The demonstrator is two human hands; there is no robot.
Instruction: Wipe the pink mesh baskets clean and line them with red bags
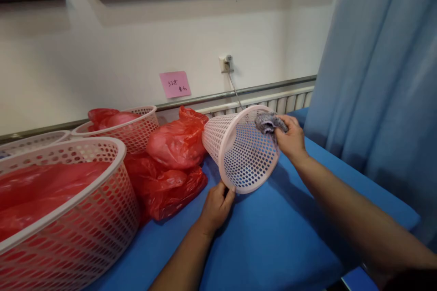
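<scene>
A small pale pink perforated basket lies tipped on its side on the blue table, its open mouth facing me. My left hand grips the lower rim of the basket, thumb on the edge. My right hand is closed on a crumpled grey cloth and presses it against the upper right rim of the basket.
Red plastic bags are heaped left of the basket. A large pink basket lined with a red bag stands at the near left, with two more baskets behind it. A blue curtain hangs on the right. A pink note and a socket are on the wall.
</scene>
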